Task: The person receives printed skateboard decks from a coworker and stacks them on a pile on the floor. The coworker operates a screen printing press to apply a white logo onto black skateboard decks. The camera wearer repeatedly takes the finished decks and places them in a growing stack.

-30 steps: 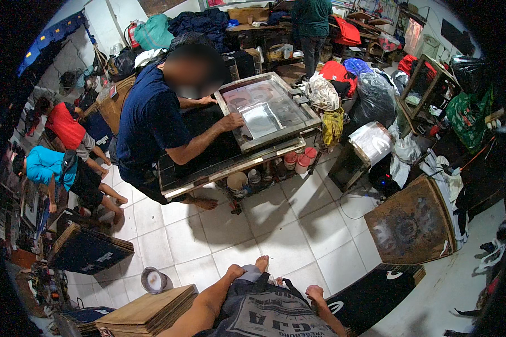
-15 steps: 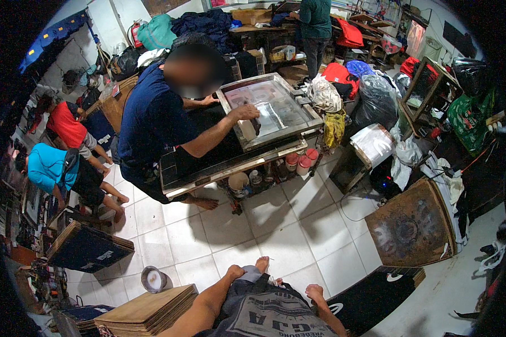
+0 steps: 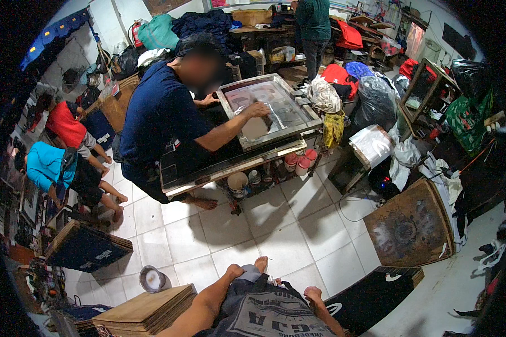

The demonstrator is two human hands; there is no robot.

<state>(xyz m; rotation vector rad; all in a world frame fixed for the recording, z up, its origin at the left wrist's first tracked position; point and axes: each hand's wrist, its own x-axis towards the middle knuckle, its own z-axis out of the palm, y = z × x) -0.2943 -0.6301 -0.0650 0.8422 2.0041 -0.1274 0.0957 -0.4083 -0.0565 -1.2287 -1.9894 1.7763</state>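
Note:
My left hand (image 3: pixel 234 272) rests by the grey cloth (image 3: pixel 252 274) over my knee, its fingers curled in; whatever they may hold is hidden. On the other side of my lap, my right hand (image 3: pixel 313 294) lies loosely closed, with nothing visible in it. A dark shirt with grey print (image 3: pixel 272 314) covers my body between them. Beyond, a co-worker in a navy shirt (image 3: pixel 164 109) leans over a framed printing screen (image 3: pixel 272 98). That person's one hand works on the mesh beside a white streak, and the other is at the frame's left edge.
A low table (image 3: pixel 236 180) carries the screen, with pots (image 3: pixel 303 163) beneath. By my left stand a bucket (image 3: pixel 153 279) and stacked boards (image 3: pixel 146 309); dark panels (image 3: pixel 365 297) lie to my right. A stained board (image 3: pixel 411 227) leans at right. Other people work at left and back.
The co-worker's hand on the screen has shifted a little to the right and away from me. My hands stay nearly where they were.

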